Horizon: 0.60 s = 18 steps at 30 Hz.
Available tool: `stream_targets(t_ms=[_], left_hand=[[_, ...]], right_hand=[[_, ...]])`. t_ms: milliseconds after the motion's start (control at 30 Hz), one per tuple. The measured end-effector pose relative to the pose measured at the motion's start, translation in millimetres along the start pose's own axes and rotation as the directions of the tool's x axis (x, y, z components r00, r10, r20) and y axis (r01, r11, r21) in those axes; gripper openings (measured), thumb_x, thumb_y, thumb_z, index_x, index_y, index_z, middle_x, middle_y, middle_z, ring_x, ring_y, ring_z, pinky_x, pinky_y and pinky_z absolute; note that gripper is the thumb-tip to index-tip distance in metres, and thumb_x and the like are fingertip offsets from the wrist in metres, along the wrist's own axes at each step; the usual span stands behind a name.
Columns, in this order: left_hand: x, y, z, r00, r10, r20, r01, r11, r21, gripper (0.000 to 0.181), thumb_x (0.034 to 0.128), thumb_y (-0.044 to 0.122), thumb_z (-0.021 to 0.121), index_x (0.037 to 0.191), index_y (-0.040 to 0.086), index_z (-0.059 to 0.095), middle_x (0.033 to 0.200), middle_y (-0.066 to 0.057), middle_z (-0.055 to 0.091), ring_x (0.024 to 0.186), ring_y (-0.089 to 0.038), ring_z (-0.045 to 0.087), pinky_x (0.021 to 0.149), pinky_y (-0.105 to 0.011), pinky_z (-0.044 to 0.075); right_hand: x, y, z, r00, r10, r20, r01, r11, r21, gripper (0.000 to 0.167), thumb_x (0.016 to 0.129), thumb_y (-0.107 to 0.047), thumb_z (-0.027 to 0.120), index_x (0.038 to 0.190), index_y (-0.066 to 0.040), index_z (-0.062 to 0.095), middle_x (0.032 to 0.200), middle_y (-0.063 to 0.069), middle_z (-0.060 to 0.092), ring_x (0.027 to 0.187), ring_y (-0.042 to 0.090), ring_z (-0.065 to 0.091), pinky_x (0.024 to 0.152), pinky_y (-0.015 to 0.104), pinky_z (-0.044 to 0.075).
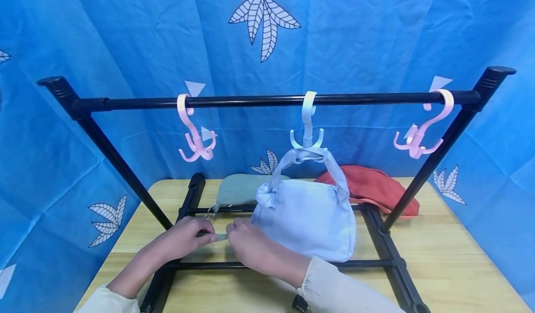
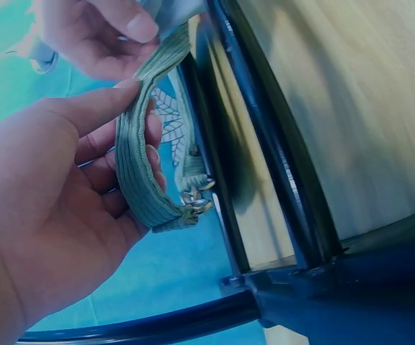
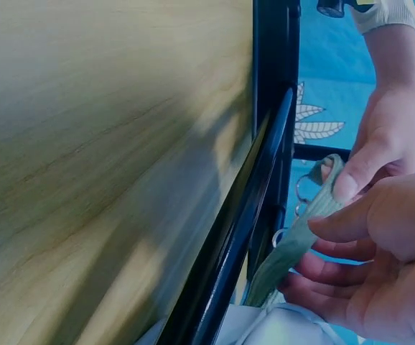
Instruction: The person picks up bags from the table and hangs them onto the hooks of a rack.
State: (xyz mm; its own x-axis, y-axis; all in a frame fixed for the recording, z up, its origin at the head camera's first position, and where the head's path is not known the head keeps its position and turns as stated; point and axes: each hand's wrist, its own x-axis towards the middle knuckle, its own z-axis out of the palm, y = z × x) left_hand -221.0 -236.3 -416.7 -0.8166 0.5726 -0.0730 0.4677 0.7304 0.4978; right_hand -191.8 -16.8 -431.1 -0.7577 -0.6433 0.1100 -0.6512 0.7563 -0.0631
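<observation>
Between my two hands runs a green ribbed fabric strap (image 2: 137, 158) with metal rings at its end. My left hand (image 1: 184, 236) pinches it between thumb and fingers, and the strap loops over those fingers in the left wrist view. Close beside it, my right hand (image 1: 252, 250) pinches the strap (image 3: 294, 251) further along, thumb on top. A green pouch-like bag (image 1: 238, 187) with a zip and a metal ring lies behind the hands on the table. A pale blue bag (image 1: 309, 220) hangs by its strap from a light blue hook (image 1: 308, 118), right of my right hand.
A black rack (image 1: 251, 101) spans the wooden table (image 1: 455, 252), its lower bars around my hands. Pink hooks (image 1: 196, 136) (image 1: 418, 139) hang at the left and right of the top bar. A red bag (image 1: 372, 187) lies at the back right. Blue cloth surrounds the table.
</observation>
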Motion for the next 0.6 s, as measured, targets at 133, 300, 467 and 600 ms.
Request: stream_targets(t_ms=[133,300,467,600], left_hand=[[-2.8,1.8,-4.9,1.000,0.024,-0.013,-0.024,1.000,0.009,0.009,0.1002,0.025,0.069,0.095,0.021,0.075,0.083,0.013,0.064,0.070,0.000,0.052,0.061,-0.020,0.048],[-6.6,6.3,-9.9,0.999,0.041,-0.034,-0.040,0.999,0.028,0.008,0.0998,0.023,0.070,0.095,0.020,0.075,0.083,0.013,0.065,0.070,0.001,0.052,0.062,-0.019,0.049],[-9.6,10.6,-14.5,0.998,0.032,-0.045,-0.030,0.999,0.037,0.009,0.0998,0.024,0.070,0.094,0.020,0.075,0.084,0.013,0.065,0.071,0.001,0.052,0.063,-0.020,0.049],[-11.3,12.5,-18.0,0.997,0.050,-0.063,-0.047,0.998,0.051,0.010,0.0997,0.026,0.070,0.093,0.021,0.075,0.084,0.014,0.065,0.071,0.003,0.051,0.063,-0.020,0.049]], right_hand=[[-0.1,-1,0,0.999,0.019,0.028,-0.019,1.000,0.020,0.020,0.086,-0.004,0.077,0.104,-0.008,0.070,0.092,0.001,0.061,0.077,0.009,0.053,0.061,0.016,0.046],[-0.5,-1,-1,0.999,0.035,0.040,-0.037,0.998,0.050,0.023,0.086,-0.004,0.078,0.108,-0.007,0.070,0.094,0.002,0.062,0.078,0.009,0.054,0.062,0.016,0.047],[-1.7,-2,-1,0.999,0.044,0.030,-0.045,0.998,0.041,0.027,0.086,-0.001,0.076,0.111,-0.006,0.069,0.097,0.004,0.065,0.082,0.012,0.059,0.067,0.019,0.052],[-1.7,-1,0,0.999,0.047,0.027,-0.048,0.998,0.035,0.024,0.087,0.002,0.073,0.108,-0.006,0.068,0.093,0.002,0.064,0.079,0.012,0.057,0.065,0.019,0.051]])
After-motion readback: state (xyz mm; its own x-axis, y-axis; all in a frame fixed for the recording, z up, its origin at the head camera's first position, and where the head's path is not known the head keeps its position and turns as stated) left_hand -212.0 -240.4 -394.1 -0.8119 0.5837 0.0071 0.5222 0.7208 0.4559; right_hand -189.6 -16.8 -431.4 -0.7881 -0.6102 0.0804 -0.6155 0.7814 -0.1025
